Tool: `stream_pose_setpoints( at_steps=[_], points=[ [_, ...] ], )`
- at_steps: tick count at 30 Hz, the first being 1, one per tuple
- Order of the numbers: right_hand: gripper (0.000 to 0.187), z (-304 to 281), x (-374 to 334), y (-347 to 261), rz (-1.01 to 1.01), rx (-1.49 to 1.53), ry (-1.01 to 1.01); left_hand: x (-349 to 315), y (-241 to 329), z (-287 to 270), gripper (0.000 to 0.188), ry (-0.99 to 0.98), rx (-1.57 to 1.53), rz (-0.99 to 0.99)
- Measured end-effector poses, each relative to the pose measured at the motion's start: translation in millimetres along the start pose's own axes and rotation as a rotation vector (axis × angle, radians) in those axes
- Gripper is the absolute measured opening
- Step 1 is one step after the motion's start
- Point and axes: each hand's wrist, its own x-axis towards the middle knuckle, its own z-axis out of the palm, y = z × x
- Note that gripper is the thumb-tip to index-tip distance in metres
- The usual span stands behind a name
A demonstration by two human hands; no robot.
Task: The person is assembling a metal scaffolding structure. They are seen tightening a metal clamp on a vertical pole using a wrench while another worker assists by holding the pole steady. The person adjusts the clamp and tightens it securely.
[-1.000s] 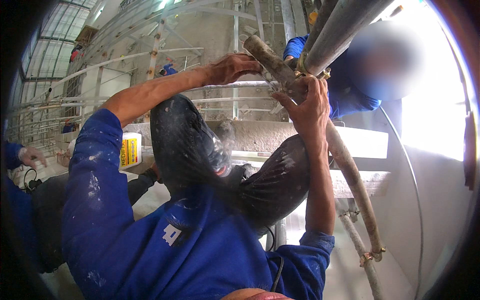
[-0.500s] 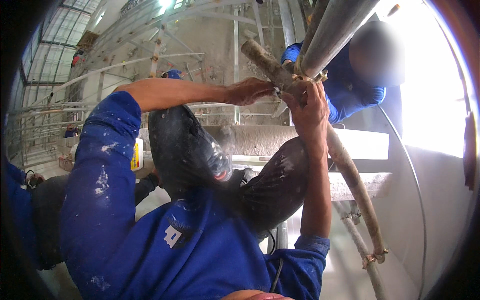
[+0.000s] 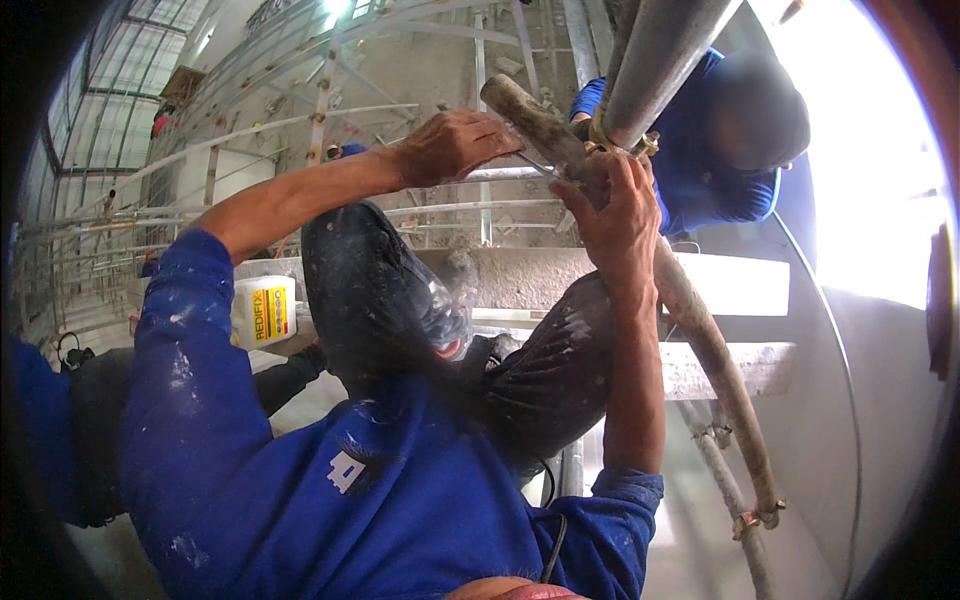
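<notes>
My left hand (image 3: 455, 145) pinches a thin metal tool (image 3: 535, 165) at the brass-coloured scaffold clamp (image 3: 620, 140); my right hand (image 3: 615, 215) wraps shut around the mortar-crusted grey pipe (image 3: 690, 320) just below. I judge the tool could slip off the clamp, since my grip on it looks light.

Two bare hands reach up at the top centre: the left hand (image 3: 455, 145) and the right hand (image 3: 612, 215). One mud-caked pipe (image 3: 690, 310) slants from the top centre down to the lower right, and one clean grey pipe (image 3: 665, 50) crosses above it. One brass-coloured clamp (image 3: 625, 140) sits where the two meet. One white jug (image 3: 262, 310) with a yellow label stands at the left. One other person in blue (image 3: 720, 150) is at the upper right.
</notes>
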Motion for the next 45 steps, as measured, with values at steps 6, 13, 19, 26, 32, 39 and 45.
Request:
stream_pose_setpoints(
  at_steps=[6,13,19,26,32,39,45],
  points=[
    [0.045,1.2,-1.2,4.0,0.005,0.040,-0.002,61.4,36.2,-83.7,0.020,-0.336,0.256,0.029],
    [0.036,5.9,-2.8,11.7,-0.032,-0.029,0.078,137.4,114.3,-106.1,0.012,-0.624,0.638,0.364],
    [0.030,-0.8,-7.7,-1.7,-0.150,-0.026,0.093,157.9,144.7,-40.4,0.015,-0.633,0.702,0.525],
    [0.024,-11.0,-15.0,-7.7,-0.071,0.086,0.037,166.1,152.6,-30.2,0.015,-0.626,0.672,0.372],
    [0.020,-8.5,-16.7,-6.9,-0.073,0.177,0.007,147.8,148.9,-63.2,0.016,-0.635,0.678,0.254],
    [0.020,-1.9,-4.9,-15.1,-0.132,0.012,-0.023,128.4,134.2,-111.4,0.020,-0.727,0.667,0.171],
    [0.025,-31.3,-9.2,-11.7,-0.102,-0.098,-0.043,139.2,162.6,-129.3,0.017,-0.770,0.494,0.003]
  ],
)
